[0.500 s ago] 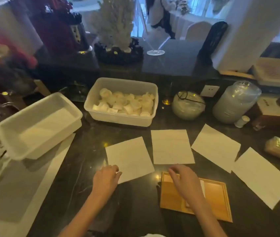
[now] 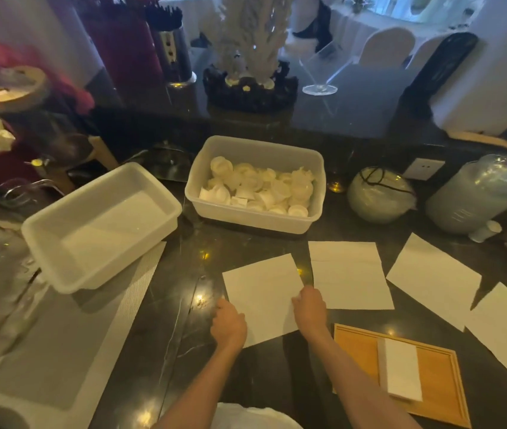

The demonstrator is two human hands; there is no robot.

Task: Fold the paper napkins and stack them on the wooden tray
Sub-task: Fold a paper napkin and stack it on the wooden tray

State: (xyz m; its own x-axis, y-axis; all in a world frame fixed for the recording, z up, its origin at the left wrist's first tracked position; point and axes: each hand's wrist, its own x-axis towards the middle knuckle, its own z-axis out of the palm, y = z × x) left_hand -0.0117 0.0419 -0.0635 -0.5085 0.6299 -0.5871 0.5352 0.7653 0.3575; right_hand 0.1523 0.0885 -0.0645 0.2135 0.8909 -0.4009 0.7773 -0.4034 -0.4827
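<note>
Item: white paper napkin (image 2: 261,300), unfolded, flat and askew on the dark worktop (image 2: 184,320). My left hand (image 2: 229,325) and right hand (image 2: 309,308) are at its side edges, fingers curled; pinching or pressing, I cannot tell. Its right edge lies just beside the next napkin (image 2: 349,274). The wooden tray (image 2: 431,382) is near right, and there is bare worktop to the left.

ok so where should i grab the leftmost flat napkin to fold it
Likely the two side edges, near its closest corners. The napkin lies flat on the counter, so pinch in from each side, where the left hand and right hand are.
</note>
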